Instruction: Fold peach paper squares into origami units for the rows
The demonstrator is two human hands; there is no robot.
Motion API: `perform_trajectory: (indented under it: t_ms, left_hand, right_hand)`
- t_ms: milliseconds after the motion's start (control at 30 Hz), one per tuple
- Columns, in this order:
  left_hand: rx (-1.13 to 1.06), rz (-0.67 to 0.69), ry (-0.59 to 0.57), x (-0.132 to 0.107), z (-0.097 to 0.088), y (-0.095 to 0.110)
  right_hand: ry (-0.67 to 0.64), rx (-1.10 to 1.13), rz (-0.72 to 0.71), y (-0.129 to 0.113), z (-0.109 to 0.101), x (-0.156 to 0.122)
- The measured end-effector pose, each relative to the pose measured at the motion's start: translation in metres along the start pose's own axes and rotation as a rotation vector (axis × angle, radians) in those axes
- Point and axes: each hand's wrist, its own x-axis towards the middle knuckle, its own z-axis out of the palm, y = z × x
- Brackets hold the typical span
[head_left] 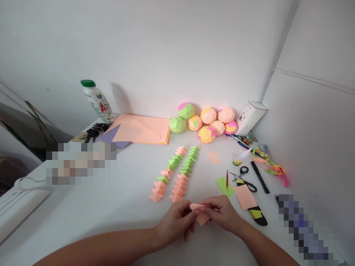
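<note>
Between both hands is a small piece of peach paper (203,218), partly folded and partly hidden by fingers. My left hand (179,220) pinches its left side, and my right hand (222,211) grips the right side with thumb and fingers. Just beyond my hands stretch two rows of small folded paper pieces, a left row (159,184) and a right row (181,181), in peach and green. Close to my right hand lie a green paper square (225,186) with a red pen-like tool (227,179) on it, and a peach paper square (246,196) resting on a yellow-and-black cutter (257,216).
Several faceted paper balls (208,116) sit against the wall beside peach sheets (138,127). A white bottle (97,101) stands at the back left. Scissors (244,178), a glue bottle (241,157), a black marker (260,177) and colourful scraps (273,166) lie on the right.
</note>
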Motion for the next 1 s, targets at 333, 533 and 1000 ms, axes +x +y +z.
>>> perform_trajectory:
  t_ms: [333,533,1000]
  left_hand:
    - [-0.127,0.03,0.029,0.002,0.0,0.002]
    - [-0.118,0.036,0.025,0.002,-0.001,0.003]
    - [-0.288,-0.007,0.107,0.003,-0.002,0.012]
  right_hand:
    - [-0.061,0.212,0.166,0.005,0.001,-0.003]
    - [-0.091,0.264,0.209,0.012,0.0,-0.002]
    - [-0.052,0.276,0.241,0.007,-0.003,-0.001]
